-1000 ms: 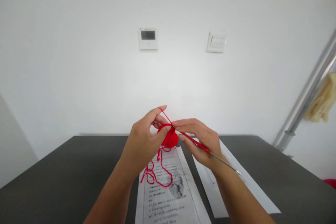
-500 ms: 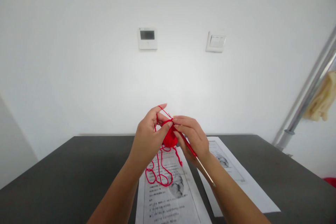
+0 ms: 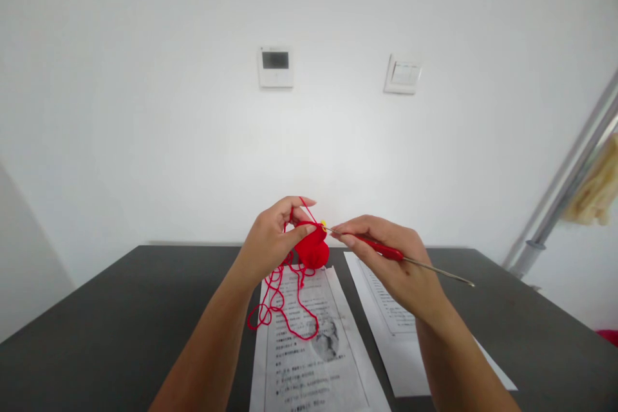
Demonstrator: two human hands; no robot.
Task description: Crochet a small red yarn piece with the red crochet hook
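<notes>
My left hand (image 3: 280,232) pinches a red crochet piece (image 3: 310,239) between thumb and fingers, with a strand of red yarn (image 3: 308,210) running over its raised index finger. My right hand (image 3: 386,257) grips the red handle of a crochet hook (image 3: 386,250). The hook's thin tip meets the upper right edge of the piece, beside a small yellow stitch marker or similar item (image 3: 323,225). Whether the tip is through a stitch is too small to tell. A red rounded mass, perhaps a yarn ball (image 3: 316,256), shows just below the piece. Loose red yarn loops trail beneath my left hand.
Two printed sheets lie on the dark table: a left paper (image 3: 309,373) under the yarn and a right paper (image 3: 405,360) under my right forearm. Behind the table (image 3: 120,322) stands a white wall with a control panel (image 3: 275,67) and a switch (image 3: 404,75).
My right hand has moved right and turned, swinging the hook from steeply slanted to nearly level. More of the red piece and the yellow item now show. The loose yarn has shifted left.
</notes>
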